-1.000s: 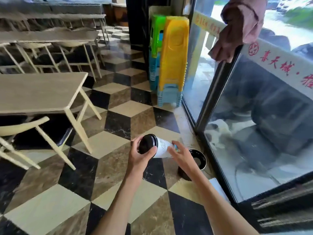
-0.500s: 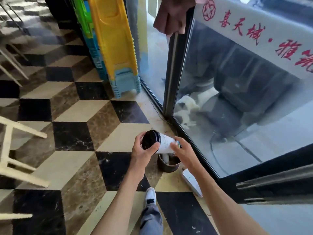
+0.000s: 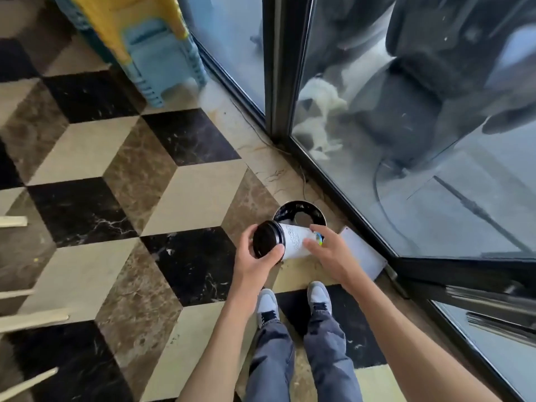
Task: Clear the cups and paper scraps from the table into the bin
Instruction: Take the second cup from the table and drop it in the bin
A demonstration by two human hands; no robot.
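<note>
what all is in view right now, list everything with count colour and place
white paper cup with black plastic lid: 1, white and black, held on its side above the bin
round black bin: 1, black with pale rim, on the floor by the glass door, partly hidden by the cup
flat white card: 1, white, on the floor right of the bin
stacked plastic stools: one stack, yellow over light blue, top left by the glass
glass door with black frame: dark, upper right
cube-pattern tiled floor: black, brown, cream
pale wooden furniture legs: several, left edge
grey shoes: 2, bottom centre
left hand: grips the lid end
right hand: grips the cup body
</note>
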